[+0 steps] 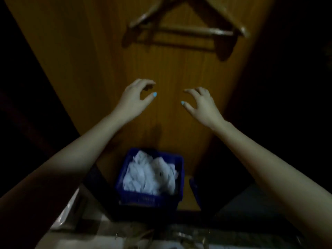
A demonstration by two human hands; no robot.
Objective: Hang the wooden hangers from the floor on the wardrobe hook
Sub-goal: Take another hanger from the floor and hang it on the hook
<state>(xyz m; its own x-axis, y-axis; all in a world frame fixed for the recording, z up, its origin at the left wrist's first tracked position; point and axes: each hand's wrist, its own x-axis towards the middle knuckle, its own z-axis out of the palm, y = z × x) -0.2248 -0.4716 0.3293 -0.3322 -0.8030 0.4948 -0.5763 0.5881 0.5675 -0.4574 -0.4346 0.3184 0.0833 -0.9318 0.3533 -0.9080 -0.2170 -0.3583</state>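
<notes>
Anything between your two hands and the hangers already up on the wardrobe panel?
Nothing: in the head view only bare wooden panel separates the left hand and right hand from the hanging hangers.

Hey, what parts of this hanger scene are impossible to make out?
- Head view: the wardrobe hook and the tops of the wooden hangers are cut off by the top edge.
- Hangers on the floor: dark and blurred; count unclear.
- Both sides of the wardrobe door: lost in darkness.
</notes>
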